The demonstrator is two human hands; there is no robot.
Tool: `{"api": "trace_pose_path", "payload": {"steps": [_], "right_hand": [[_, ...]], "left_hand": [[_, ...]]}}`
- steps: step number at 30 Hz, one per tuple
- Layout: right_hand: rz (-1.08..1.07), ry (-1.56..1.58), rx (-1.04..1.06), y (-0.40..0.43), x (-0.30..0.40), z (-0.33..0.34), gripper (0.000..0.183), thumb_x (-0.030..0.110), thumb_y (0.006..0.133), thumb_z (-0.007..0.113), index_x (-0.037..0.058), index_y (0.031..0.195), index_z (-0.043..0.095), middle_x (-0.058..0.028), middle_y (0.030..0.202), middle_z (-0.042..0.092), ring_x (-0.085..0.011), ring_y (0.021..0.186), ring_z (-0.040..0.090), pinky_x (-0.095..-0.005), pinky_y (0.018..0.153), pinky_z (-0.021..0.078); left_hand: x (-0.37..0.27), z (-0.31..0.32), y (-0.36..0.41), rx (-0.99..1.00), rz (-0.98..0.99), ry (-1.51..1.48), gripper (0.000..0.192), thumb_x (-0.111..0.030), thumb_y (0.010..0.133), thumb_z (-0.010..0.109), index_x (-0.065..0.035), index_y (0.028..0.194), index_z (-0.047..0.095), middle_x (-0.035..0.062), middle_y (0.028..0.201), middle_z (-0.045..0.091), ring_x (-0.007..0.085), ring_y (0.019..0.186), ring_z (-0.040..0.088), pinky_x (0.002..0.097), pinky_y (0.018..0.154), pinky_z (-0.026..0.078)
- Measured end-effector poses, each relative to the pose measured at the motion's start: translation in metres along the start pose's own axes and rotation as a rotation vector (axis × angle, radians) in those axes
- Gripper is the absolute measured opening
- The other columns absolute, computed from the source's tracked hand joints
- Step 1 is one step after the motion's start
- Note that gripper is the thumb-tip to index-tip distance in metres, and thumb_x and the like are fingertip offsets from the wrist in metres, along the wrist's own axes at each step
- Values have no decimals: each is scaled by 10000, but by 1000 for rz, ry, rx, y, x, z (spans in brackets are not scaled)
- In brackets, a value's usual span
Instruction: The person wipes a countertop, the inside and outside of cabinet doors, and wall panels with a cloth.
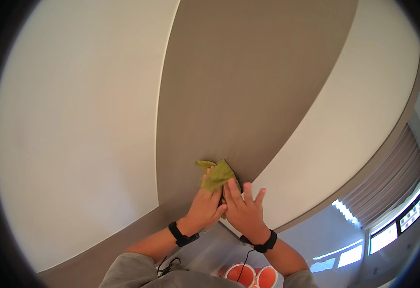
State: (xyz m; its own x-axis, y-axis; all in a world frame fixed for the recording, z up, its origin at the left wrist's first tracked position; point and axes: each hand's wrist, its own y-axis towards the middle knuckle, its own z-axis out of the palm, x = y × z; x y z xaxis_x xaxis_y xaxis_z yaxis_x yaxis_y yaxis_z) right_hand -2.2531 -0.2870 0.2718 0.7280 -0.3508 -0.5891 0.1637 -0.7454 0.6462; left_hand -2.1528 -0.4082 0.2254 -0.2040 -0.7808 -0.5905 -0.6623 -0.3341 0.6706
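A green cloth (220,175), crumpled and folded over itself, is at the lower end of a brown panel (246,79). My left hand (204,203) has it at the fingers, and a flap of the cloth hides most of the fingertips. Close beside it, my right hand (244,210) lays its index and middle fingers along the cloth's right edge. The ring and little fingers stand apart from it. Part of the cloth shows between the two hands. A black band circles each wrist.
Pale panels (80,118) flank the brown one, with a brown trim edge (386,144) curving at right. Below me are red containers with white rims (240,275) and a dark cable (172,265). At right, a pleated curtain (386,176) hangs by windows (384,239) above a glossy floor.
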Motion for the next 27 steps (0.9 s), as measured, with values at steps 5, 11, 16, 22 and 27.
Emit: {"api": "trace_pose_path", "payload": {"steps": [5, 11, 16, 22, 27], "right_hand": [[67, 190, 25, -37, -31, -32, 559, 414, 843, 605, 220, 1357, 501, -108, 1486, 375, -433, 1424, 146, -716, 1068, 7], [341, 464, 269, -122, -63, -54, 647, 248, 794, 671, 142, 1383, 425, -167, 1463, 383, -467, 1407, 188, -740, 1051, 3], [683, 473, 461, -199, -60, -68, 588, 164, 820, 627, 75, 1366, 428, -200, 1416, 433, -481, 1367, 273, -666, 1105, 68], [808, 443, 524, -234, -47, -72, 707, 89, 772, 598, -8, 1421, 334, -203, 1402, 436, -464, 1388, 243, -646, 1119, 12], [831, 457, 535, -256, -28, -61, 704, 87, 782, 590, -7, 1427, 324, -198, 1395, 443, -446, 1387, 259, -645, 1120, 11]], "left_hand": [[16, -14, 52, -159, -131, 61, 413, -305, 955, 436, 33, 1183, 503, 286, 1183, 490, 483, 1101, 445, 531, 950, 353], [14, -57, 110, -339, 143, 118, 312, -245, 884, 504, 10, 1055, 559, 252, 1091, 523, 456, 1037, 453, 537, 907, 353], [-28, -45, 100, -80, 293, 448, 387, -265, 834, 559, 1, 1115, 551, 256, 1235, 474, 457, 1131, 407, 555, 934, 344], [-14, -54, 122, -257, 420, 487, 519, -340, 871, 531, -9, 1271, 510, 273, 1351, 405, 472, 1319, 281, 576, 1093, 221], [43, -63, 107, -396, 53, 138, 556, -430, 988, 381, 62, 1220, 496, 288, 1288, 441, 483, 1247, 359, 521, 1063, 279]]}}
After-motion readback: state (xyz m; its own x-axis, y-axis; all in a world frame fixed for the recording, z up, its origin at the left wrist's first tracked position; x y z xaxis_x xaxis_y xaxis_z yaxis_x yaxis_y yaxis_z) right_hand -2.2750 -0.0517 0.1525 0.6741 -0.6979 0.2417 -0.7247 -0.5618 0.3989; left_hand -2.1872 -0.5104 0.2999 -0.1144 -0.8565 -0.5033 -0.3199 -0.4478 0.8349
